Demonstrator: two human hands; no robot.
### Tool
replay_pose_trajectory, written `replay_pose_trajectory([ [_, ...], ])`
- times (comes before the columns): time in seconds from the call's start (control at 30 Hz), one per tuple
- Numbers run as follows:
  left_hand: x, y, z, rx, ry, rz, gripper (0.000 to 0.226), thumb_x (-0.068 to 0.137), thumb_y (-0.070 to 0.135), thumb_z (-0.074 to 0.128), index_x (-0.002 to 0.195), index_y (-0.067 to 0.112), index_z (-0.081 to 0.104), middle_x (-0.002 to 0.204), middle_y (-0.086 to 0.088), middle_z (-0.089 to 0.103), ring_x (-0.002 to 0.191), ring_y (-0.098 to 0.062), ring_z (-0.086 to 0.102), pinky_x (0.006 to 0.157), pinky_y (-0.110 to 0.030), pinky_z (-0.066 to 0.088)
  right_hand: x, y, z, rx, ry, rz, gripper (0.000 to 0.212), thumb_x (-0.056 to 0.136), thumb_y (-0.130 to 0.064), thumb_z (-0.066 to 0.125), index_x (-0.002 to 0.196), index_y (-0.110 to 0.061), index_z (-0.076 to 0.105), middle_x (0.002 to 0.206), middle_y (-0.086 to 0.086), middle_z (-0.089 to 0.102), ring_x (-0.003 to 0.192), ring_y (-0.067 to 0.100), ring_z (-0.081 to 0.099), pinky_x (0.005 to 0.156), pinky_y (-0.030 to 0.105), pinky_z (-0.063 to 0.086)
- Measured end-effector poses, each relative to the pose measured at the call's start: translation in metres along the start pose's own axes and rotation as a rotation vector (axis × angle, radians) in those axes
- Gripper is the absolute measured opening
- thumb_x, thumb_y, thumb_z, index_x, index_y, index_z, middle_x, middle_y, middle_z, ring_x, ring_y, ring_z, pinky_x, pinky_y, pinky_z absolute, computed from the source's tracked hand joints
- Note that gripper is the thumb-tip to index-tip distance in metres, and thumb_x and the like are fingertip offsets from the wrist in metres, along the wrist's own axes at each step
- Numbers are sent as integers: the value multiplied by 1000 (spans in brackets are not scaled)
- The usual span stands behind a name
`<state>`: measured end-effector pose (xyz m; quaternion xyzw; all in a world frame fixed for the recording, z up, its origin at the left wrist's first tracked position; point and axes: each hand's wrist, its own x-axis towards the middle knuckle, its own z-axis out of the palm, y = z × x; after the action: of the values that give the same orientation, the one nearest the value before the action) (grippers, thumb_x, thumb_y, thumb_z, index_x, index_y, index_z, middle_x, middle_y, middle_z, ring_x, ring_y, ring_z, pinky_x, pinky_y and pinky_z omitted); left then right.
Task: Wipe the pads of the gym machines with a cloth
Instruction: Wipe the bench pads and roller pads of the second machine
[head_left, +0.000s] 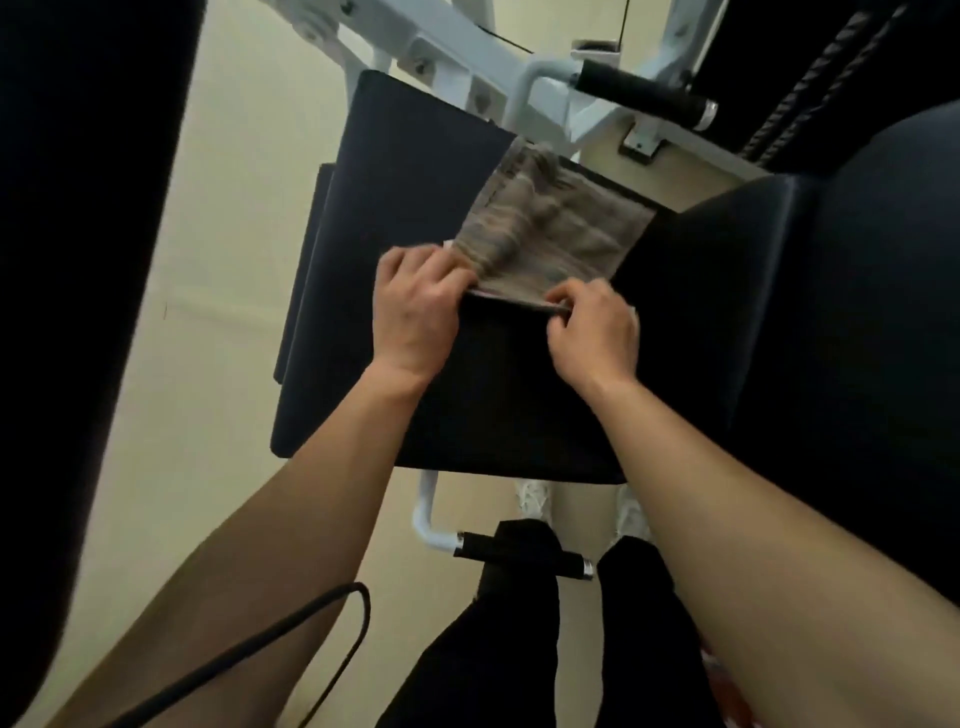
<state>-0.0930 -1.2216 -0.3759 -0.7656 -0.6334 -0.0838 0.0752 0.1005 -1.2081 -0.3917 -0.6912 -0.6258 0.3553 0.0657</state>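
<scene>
A dark seat pad (395, 197) of a white-framed gym machine fills the middle of the view. A grey-brown striped cloth (550, 234) lies spread on its far right part. My left hand (413, 306) pinches the cloth's near left corner. My right hand (595, 325) pinches the near right edge. Both hands rest low on the pad, with the cloth stretched between them. A second dark pad (831, 291) rises at the right.
The white machine frame (467, 62) and a black grip handle (644, 93) stand beyond the pad. Another black-gripped handle (519, 553) sits below the pad near my legs and shoes. A black cable (358, 618) loops at lower left. Pale floor (218, 260) lies to the left.
</scene>
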Motion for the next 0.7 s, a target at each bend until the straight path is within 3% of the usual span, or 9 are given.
replay_pose_trajectory([
  [0.1,-59,-2,13,-5,-168,94,16,92,14,61,90,20,75,98,2,72,92,-23,65,95,-39,41,-22,21,42,-38,-219,18,27,88,-24,57,114,-32,64,116,-1,62,111,26,60,96,43,43],
  [0.17,-81,4,10,-13,-307,103,17,88,17,57,89,21,74,97,2,70,90,-25,63,94,-40,41,-35,20,53,-93,-277,10,31,87,-32,57,117,-28,59,117,0,62,114,25,57,97,44,42],
  [0.23,-83,12,1,-40,-408,31,20,83,28,55,87,20,73,98,1,68,90,-25,61,88,-40,41,-38,10,51,-131,-199,2,37,85,-42,53,117,-26,59,118,2,58,115,26,53,98,45,41],
  [0.33,-56,24,-1,-112,-341,-93,20,84,27,60,93,17,74,104,-1,67,95,-22,60,85,-38,46,-17,4,47,-64,17,-13,49,87,-38,47,133,-23,53,135,7,49,126,29,46,102,46,40],
  [0.4,-33,34,16,-161,-296,-112,33,89,16,55,118,10,71,128,-9,64,120,-26,58,101,-41,47,7,6,56,-110,-1,-48,63,95,-36,43,154,-19,29,161,12,24,147,31,26,116,48,30],
  [0.5,-7,45,55,-152,-430,-138,53,103,23,39,153,7,35,163,-12,28,152,-26,22,124,-42,21,35,14,82,-202,-87,-111,69,103,-44,25,159,-17,-5,166,12,-16,154,29,-12,125,48,4],
  [0.57,9,36,77,-65,-464,-151,59,106,31,32,159,10,16,168,-8,9,155,-22,6,126,-40,10,54,20,91,-231,-34,-134,68,104,-47,17,157,-18,-12,165,9,-21,153,25,-18,125,46,-2],
  [0.7,71,3,97,21,-367,-174,64,103,37,21,160,12,9,169,-6,4,155,-21,4,125,-40,7,119,6,77,-270,99,-210,66,103,-47,13,158,-19,-11,167,6,-16,154,23,-13,125,44,-3],
])
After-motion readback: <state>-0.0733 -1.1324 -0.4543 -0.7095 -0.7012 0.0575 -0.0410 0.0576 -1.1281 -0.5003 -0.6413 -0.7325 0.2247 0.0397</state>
